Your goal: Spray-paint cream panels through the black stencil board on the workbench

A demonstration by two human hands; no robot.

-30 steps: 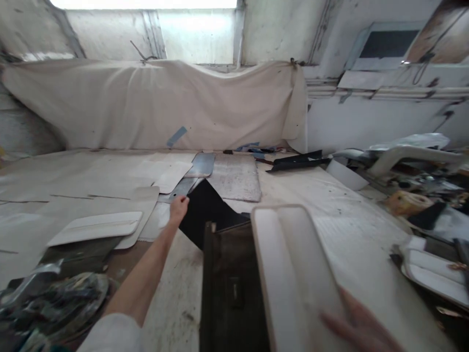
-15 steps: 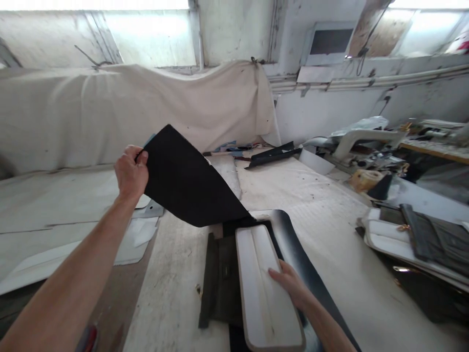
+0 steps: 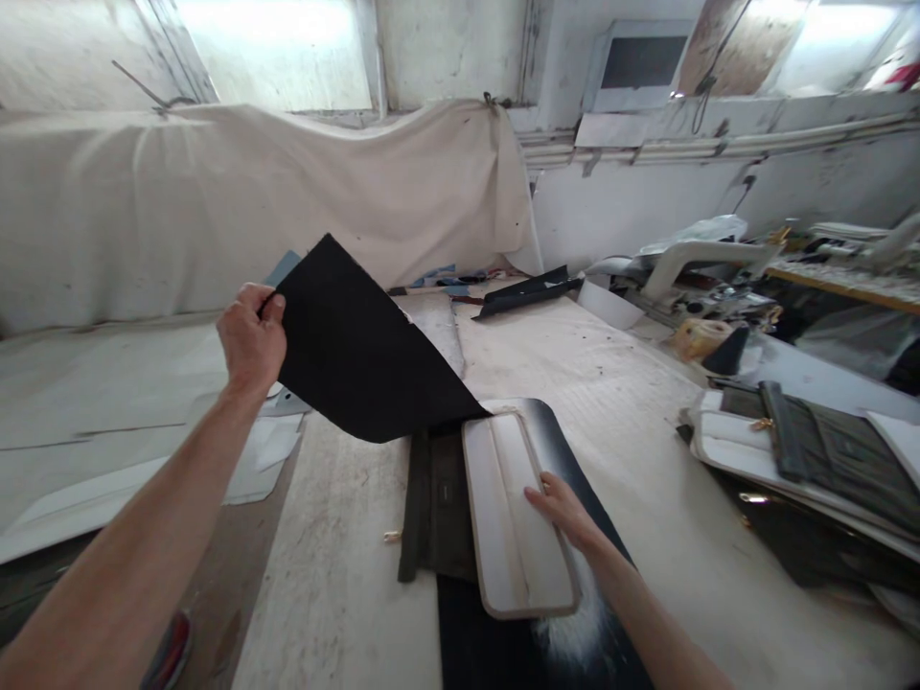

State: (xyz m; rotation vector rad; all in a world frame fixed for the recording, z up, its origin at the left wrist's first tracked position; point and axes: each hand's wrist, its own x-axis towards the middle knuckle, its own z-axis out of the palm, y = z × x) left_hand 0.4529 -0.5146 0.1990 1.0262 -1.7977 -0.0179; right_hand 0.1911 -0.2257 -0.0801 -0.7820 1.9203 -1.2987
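Pinched in my left hand (image 3: 253,333) is the corner of a black sheet (image 3: 352,355), lifted and slanting down to the right. A bluish piece (image 3: 282,268) shows behind that corner. My right hand (image 3: 564,508) grips the right edge of a white bag panel (image 3: 514,527) with rounded corners and beige edging. From the panel's left side extends a dark olive fabric part (image 3: 447,498) with a small label. A gold zipper pull (image 3: 392,537) sticks out to its left. Beneath lies a shiny black surface (image 3: 489,652) with a whitish, powdery-looking patch (image 3: 575,623).
Similar olive and white pieces (image 3: 812,441) are stacked on the right. Behind them stand a sewing machine (image 3: 697,268) and a thread cone (image 3: 725,353). White sheets (image 3: 251,460) lie left, beside a gap showing the floor. Dark folded strips (image 3: 528,292) rest at the back.
The white panel and olive part have moved farther from me, uncovering more black surface below them. My right hand has moved with them. My left hand still holds up the black sheet.
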